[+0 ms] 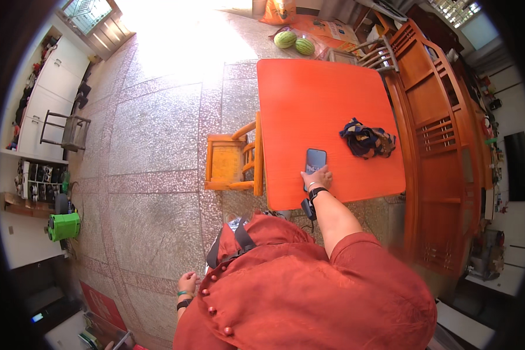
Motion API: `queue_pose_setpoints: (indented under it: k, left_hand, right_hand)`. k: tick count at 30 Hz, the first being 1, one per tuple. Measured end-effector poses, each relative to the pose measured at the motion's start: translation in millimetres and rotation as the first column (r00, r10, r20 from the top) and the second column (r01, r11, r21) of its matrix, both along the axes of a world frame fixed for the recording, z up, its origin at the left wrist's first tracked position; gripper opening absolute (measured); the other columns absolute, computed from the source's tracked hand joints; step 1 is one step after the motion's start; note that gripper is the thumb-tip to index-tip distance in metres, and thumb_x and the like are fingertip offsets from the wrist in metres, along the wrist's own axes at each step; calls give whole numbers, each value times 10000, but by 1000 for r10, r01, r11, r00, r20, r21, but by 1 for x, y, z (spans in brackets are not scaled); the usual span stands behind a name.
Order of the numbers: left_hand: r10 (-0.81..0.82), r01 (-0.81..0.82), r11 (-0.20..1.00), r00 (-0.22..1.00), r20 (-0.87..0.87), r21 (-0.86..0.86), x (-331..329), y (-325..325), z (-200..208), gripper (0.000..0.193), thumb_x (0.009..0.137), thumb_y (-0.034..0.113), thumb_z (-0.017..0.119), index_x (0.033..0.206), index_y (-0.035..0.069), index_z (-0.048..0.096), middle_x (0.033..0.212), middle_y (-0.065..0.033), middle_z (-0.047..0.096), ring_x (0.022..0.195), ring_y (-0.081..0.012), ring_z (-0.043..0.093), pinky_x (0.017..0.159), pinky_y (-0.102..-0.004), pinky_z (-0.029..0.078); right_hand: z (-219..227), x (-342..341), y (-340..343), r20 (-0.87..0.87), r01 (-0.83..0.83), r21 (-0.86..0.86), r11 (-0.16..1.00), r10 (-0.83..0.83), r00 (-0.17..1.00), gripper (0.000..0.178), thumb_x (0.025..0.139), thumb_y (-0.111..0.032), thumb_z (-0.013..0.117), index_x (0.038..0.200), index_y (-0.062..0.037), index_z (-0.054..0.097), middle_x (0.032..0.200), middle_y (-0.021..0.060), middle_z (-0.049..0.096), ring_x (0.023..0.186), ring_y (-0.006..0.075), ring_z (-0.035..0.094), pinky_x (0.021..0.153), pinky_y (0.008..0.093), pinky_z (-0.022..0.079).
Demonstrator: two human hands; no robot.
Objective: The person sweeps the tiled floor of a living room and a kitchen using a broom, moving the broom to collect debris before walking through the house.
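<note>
On the orange-red table (309, 99), my right hand (319, 177) is closed over the lower part of a smartphone (316, 157). The phone lies with its lit screen facing up, and its lower half is mostly hidden under my fingers. A dark patterned cloth bundle (367, 139) sits crumpled on the table to the right of this hand. Low at my left side hangs my left hand (188, 283), away from the table. Its fingers are loosely bent and apart, and I see nothing in them.
A yellow wooden chair (227, 162) stands against the table's left side. Along the right runs a wooden bench (431, 134). Two watermelons (294, 42) lie on the floor beyond the table. Farther left are a small dark chair (73, 131) and a green box-shaped item (64, 226).
</note>
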State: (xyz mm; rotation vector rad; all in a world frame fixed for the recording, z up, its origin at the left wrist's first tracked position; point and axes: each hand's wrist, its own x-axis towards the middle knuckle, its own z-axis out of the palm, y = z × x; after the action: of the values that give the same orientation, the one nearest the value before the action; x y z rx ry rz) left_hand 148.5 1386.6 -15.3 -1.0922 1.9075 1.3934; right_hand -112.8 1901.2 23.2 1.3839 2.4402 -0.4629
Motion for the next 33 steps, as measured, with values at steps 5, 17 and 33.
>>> queue_pose_setpoints:
  k: [5,17,33]
  left_hand:
    - [-19,28,991,997,68,-133,-37,55,84,211,745,95,491,906,-41,489,780,-121,546,680,-181,562,541,-267,483]
    - [31,-25,995,998,55,-101,-9,81,40,245,731,130,507,923,-22,498,765,-96,569,641,-151,560,577,-249,455]
    - [155,-136,974,983,99,-180,-41,99,53,211,727,156,501,895,37,546,718,-51,585,593,-127,554,559,-255,445]
  right_hand:
    - [-1,-9,8,27,5,62,998,-7,1000,865,553,-391,661,1197,-39,204,1143,173,332,1054,287,346,860,353,330]
    - [4,-7,18,41,-127,-27,992,128,991,932,546,-441,639,1228,-34,152,1191,222,269,1092,330,291,896,382,277]
    - [-6,56,6,-82,-579,-589,564,670,737,269,678,-214,532,843,-5,572,690,75,589,591,145,562,559,255,446]
